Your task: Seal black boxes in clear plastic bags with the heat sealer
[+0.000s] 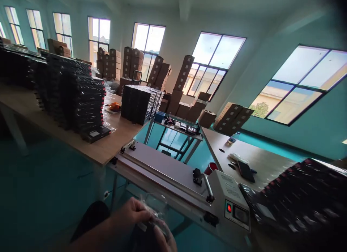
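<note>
Your left fingers [138, 213] pinch and right fingers [162, 239] hold the clear plastic bag [155, 205] around a dark box [142, 233], below the bar sealer [176, 183]; you're apparently straightening its mouth, so next calls for a flat edge.

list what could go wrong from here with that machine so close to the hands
The machine's switch glows red, so it is probably powered; its long bar could pinch or perhaps burn if the hands stray beneath it. The clear film bunched at them might tear or crease if pulled hard. The tall stack of black packs on the left could topple if bumped.
</note>
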